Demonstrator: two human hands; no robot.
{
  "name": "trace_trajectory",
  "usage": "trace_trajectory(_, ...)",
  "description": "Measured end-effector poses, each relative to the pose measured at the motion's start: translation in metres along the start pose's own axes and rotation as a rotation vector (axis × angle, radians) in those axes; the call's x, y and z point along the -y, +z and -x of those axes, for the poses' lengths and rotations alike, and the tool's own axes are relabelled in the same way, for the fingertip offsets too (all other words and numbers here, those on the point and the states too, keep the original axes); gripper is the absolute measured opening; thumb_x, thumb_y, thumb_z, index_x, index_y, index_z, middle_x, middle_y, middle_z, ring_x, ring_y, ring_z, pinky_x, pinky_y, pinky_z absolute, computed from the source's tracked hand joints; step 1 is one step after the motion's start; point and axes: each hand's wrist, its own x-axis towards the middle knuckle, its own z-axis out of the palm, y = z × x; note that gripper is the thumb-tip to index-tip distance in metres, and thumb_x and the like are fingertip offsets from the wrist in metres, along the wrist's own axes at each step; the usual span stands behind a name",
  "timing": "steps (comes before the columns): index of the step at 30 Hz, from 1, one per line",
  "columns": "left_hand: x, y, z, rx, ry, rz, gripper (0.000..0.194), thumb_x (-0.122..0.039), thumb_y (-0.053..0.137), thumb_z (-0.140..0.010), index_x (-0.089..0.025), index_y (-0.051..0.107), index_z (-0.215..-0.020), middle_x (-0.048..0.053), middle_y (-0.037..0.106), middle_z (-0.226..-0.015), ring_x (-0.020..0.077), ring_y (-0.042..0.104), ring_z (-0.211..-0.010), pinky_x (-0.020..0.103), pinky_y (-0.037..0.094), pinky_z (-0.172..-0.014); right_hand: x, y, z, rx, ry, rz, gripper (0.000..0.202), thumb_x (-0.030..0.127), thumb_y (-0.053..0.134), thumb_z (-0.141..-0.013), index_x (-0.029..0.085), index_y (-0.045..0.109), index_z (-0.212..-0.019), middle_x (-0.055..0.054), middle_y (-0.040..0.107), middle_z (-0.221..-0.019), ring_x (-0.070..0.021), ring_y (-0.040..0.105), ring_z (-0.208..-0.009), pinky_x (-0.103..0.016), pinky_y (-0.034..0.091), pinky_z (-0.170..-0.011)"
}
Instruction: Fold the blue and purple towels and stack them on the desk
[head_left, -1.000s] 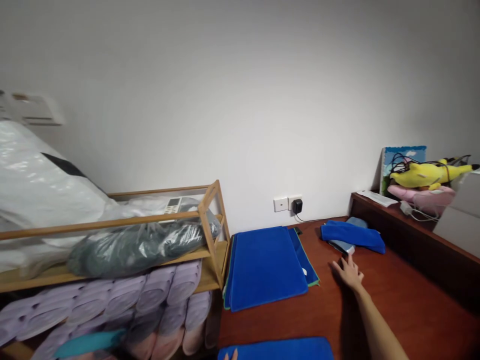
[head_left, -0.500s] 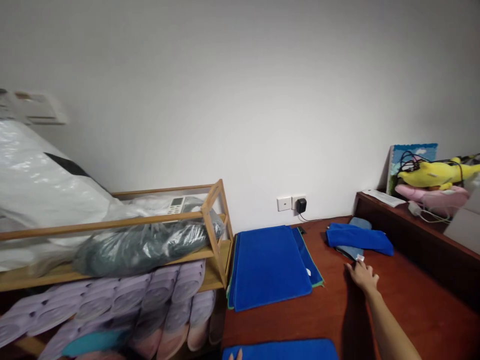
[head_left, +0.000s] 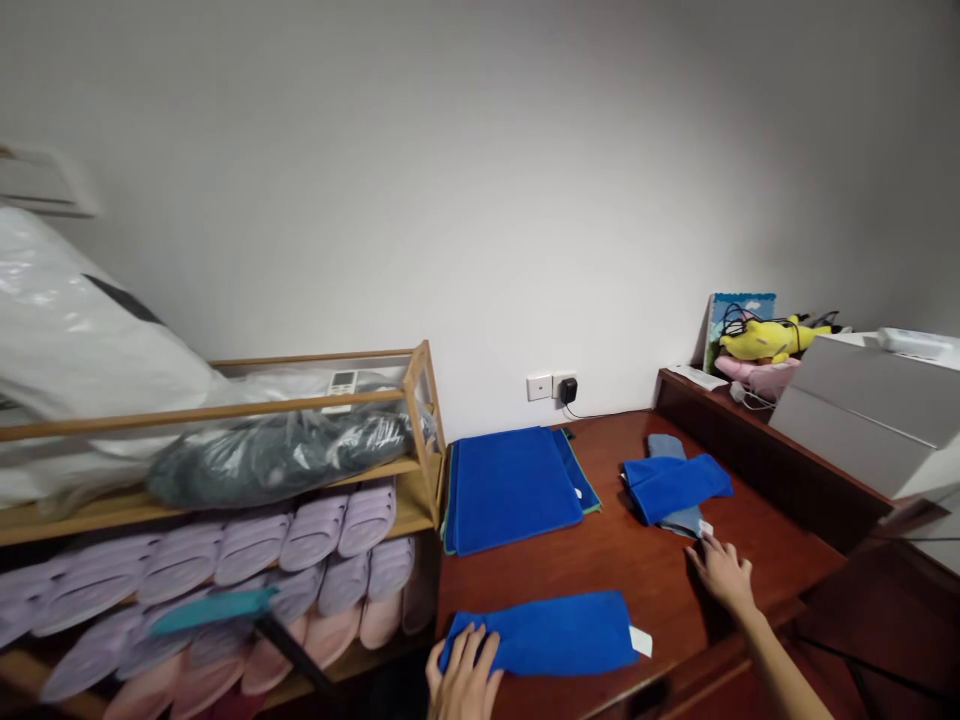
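Note:
A folded blue cloth (head_left: 559,632) with a white tag lies at the table's front edge. My left hand (head_left: 465,675) rests on its left end, fingers spread. Farther right, a folded blue cloth (head_left: 679,484) lies across a grey-blue cloth (head_left: 666,447). My right hand (head_left: 724,575) is just in front of them, fingers apart, its fingertips beside the grey-blue cloth's white tag. At the back left of the table is a flat stack of blue cloths (head_left: 517,490), some edged in green.
A wooden rack (head_left: 420,440) with lilac slippers (head_left: 251,548) and plastic-wrapped items stands left of the brown table (head_left: 637,560). On the raised ledge at right are a yellow plush toy (head_left: 772,340) and grey boxes (head_left: 862,400). A black plug (head_left: 568,390) sits in the wall.
The view has shifted, showing more of the table's front. More of my left hand and the front blue cloth now shows. My right hand remains near the white tag.

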Motion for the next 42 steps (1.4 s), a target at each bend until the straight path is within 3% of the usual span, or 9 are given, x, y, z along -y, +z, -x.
trace_trajectory(5,-0.001,-0.035,-0.016,0.110,0.083,0.094,0.026,-0.021,0.057,-0.083,-0.029,0.060,-0.107,0.003,0.064,-0.106,0.0244,0.057,-0.101,0.047,0.033,-0.094,0.048,-0.038,0.060,-0.087,-0.118,-0.080,0.050,0.046,0.024,-0.089,0.024,0.056,-0.120,-0.009,0.035,-0.146,-0.0293,0.035,-0.127,-0.051,0.028,-0.098)
trace_trajectory(8,-0.012,-0.051,-0.021,0.166,0.099,0.141,0.020,-0.020,0.057,-0.084,-0.027,0.059,-0.102,0.003,0.062,-0.100,0.0235,0.056,-0.097,0.047,0.033,-0.094,0.106,-0.056,0.116,0.150,-0.671,-0.281,0.054,0.044,0.034,-0.087,0.033,0.029,-0.140,-0.003,0.031,-0.149,-0.0228,0.027,-0.134,-0.047,0.023,-0.104)
trace_trajectory(10,-0.016,-0.059,-0.022,0.199,0.124,0.197,0.016,-0.021,0.056,-0.085,-0.026,0.058,-0.100,0.002,0.061,-0.096,0.0219,0.055,-0.095,0.046,0.033,-0.094,0.137,-0.060,0.148,0.301,-0.854,-0.266,0.072,0.040,0.049,-0.077,0.036,0.020,-0.143,-0.002,0.025,-0.152,-0.0274,0.021,-0.137,-0.052,0.017,-0.106)
trace_trajectory(16,0.005,-0.086,-0.030,0.296,0.261,0.274,0.039,-0.007,0.050,-0.075,-0.027,0.050,-0.109,0.000,0.059,-0.102,0.0190,0.053,-0.099,0.044,0.027,-0.101,0.159,-0.062,0.172,0.348,-0.699,-0.336,0.069,0.011,0.043,-0.065,0.024,0.042,-0.132,-0.008,0.057,-0.126,-0.0235,0.050,-0.114,-0.040,0.028,-0.101)
trace_trajectory(22,-0.003,-0.109,-0.099,0.130,0.177,0.125,0.044,-0.005,0.047,-0.070,-0.022,0.054,-0.110,0.006,0.060,-0.107,0.0232,0.049,-0.109,0.049,0.021,-0.106,0.169,-0.060,0.175,0.589,-0.569,-1.054,0.044,0.042,0.053,-0.076,0.019,0.053,-0.114,-0.005,0.066,-0.105,-0.0228,0.059,-0.097,-0.034,0.044,-0.088)
trace_trajectory(26,-0.031,-0.095,-0.116,0.032,0.057,0.122,0.052,-0.006,0.038,-0.080,-0.019,0.040,-0.131,0.013,0.044,-0.135,0.0268,0.035,-0.127,0.054,0.022,-0.104,0.171,-0.024,0.179,0.475,-0.383,-0.989,0.059,0.051,0.048,-0.076,0.011,0.049,-0.120,-0.015,0.059,-0.121,-0.0269,0.054,-0.113,-0.036,0.040,-0.097)
trace_trajectory(33,-0.059,-0.042,-0.030,0.002,-0.070,0.342,0.035,-0.007,0.037,-0.082,-0.023,0.056,-0.106,0.005,0.059,-0.111,0.0209,0.051,-0.104,0.040,0.036,-0.094,0.168,-0.003,0.169,-0.046,-0.493,-0.369,0.048,0.045,0.041,-0.084,0.017,0.051,-0.122,-0.018,0.055,-0.125,-0.0325,0.052,-0.114,-0.043,0.044,-0.092)
trace_trajectory(37,-0.073,-0.020,-0.003,0.066,-0.011,0.401,0.030,-0.005,0.041,-0.075,-0.024,0.057,-0.092,0.003,0.060,-0.101,0.0209,0.053,-0.098,0.040,0.035,-0.093,0.191,0.002,0.166,0.013,-0.480,-0.415,0.045,0.048,0.044,-0.081,0.017,0.056,-0.111,-0.019,0.061,-0.116,-0.0335,0.056,-0.109,-0.044,0.045,-0.089)
trace_trajectory(42,-0.090,0.014,-0.009,0.044,0.103,0.382,0.027,-0.006,0.043,-0.079,-0.025,0.058,-0.090,0.003,0.063,-0.096,0.0205,0.055,-0.093,0.038,0.036,-0.089,0.186,0.013,0.140,0.156,-0.421,-0.765,0.032,0.043,0.037,-0.080,0.020,0.059,-0.085,-0.010,0.069,-0.087,-0.0229,0.065,-0.085,-0.033,0.050,-0.079)
